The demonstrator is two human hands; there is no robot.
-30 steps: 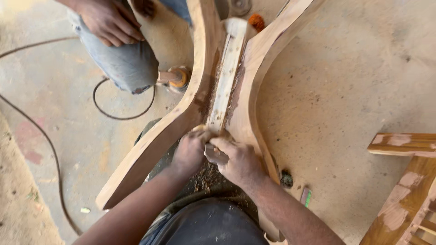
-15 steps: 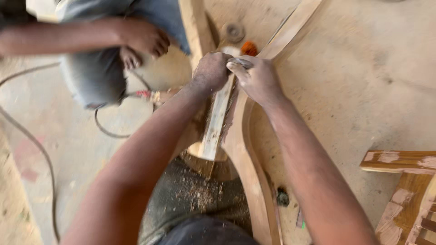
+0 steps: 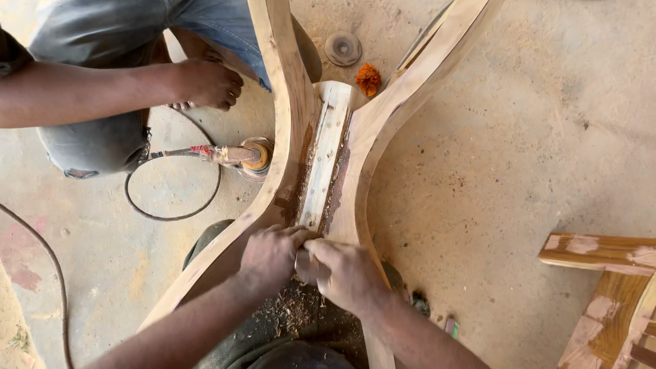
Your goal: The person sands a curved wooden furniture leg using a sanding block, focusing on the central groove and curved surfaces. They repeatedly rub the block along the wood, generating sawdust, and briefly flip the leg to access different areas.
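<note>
Gripping one small tool [image 3: 309, 265] together, your left hand [image 3: 272, 256] and right hand [image 3: 348, 273] press it on the near end of the pale wooden strip [image 3: 326, 157].

centre: slat [image 3: 326, 154] between two curved wooden rails [image 3: 287, 116]
left: power tool [image 3: 236, 156] beside rails
near: both hands [image 3: 273, 256] on slat's end

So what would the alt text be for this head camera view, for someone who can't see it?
Seen from above, a person's left hand and right hand together grip a small tool at the near end of a pale wooden strip set between two curved wooden pieces. Wood shavings lie below; another person's hand rests near a power sander on the dusty floor.
</note>
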